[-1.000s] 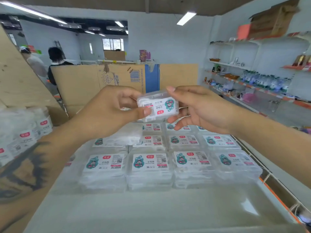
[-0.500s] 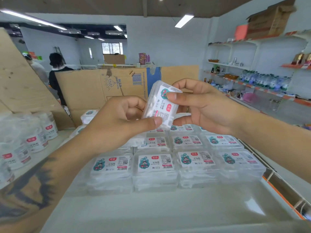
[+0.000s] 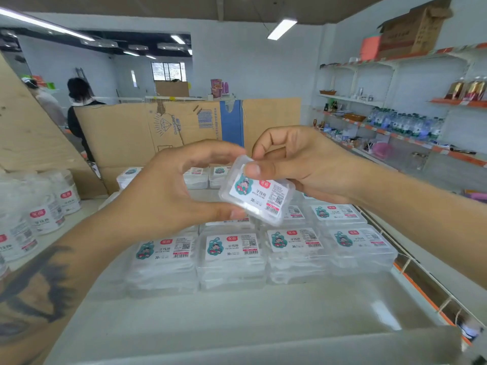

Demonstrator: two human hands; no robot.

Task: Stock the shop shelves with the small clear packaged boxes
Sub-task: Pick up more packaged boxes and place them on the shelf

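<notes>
Clear box (image 3: 257,194) pinched at its edges by left hand (image 3: 168,191) and right hand (image 3: 303,164) above stocked rows (image 3: 232,248).

- A shop, part stocked, by every sign.
- White wall shelves (image 3: 411,61) with orange edge strips run along the right wall.
- Rows of water bottles (image 3: 405,125) stand on one shelf; darker bottles (image 3: 467,89) stand higher up.
- Identical clear boxes (image 3: 232,248) with barcode labels lie in neat rows on a white shelf top (image 3: 237,320).
- Labelled tubs (image 3: 44,214) of the same brand stand at left.
- Flattened cardboard (image 3: 147,130) leans behind the display, and a carton (image 3: 411,30) sits on the top shelf.
- Two people (image 3: 76,106) stand far back; what they do is too small to tell.
- Strip lights (image 3: 281,29) hang from the ceiling.
</notes>
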